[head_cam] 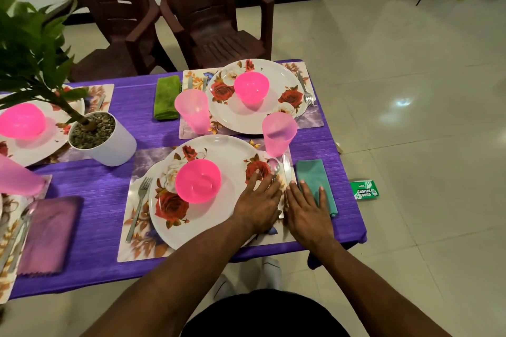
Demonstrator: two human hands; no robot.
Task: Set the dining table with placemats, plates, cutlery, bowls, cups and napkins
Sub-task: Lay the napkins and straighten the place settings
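Final straightening of the nearest place setting, by the look of it: left hand [257,201] flat, fingers straight, resting over the right rim of the near floral plate [191,227] and touching the handle of the spoon [274,168]; nothing clasped. Right hand [306,212] likewise spread and relaxed, palm down, fingertips lying on the teal napkin [315,172], pressing rather than pinching. Table knife [286,165] between the two hands, just beside the spoon, its lower part hidden under them.

Next move, probably: nudging spoon and knife parallel on the placemat [137,249] clear of the plate rim, and squaring the napkin to the table edge. Calls for light sliding pressure only, since the pink cup [279,133] stands just beyond the spoon and looks easy to tip.

Count, near to far. Placemats: four at least partly in view. Floral plates: three, the far left one half behind the potted plant [101,139]. Pink bowls: three, one on each plate, nearest at [197,180]. Pink cups: three, the leftmost cut off by the frame. Napkins: three, namely teal, purple [49,235] and green [167,97]. Forks: two plain, one left of the near plate [139,208], one right of the far plate [305,89]; other cutlery at the left edge and far mat too blurred to name.

Beyond the table, two brown plastic chairs [208,8]; on the floor, a small green packet [364,189].
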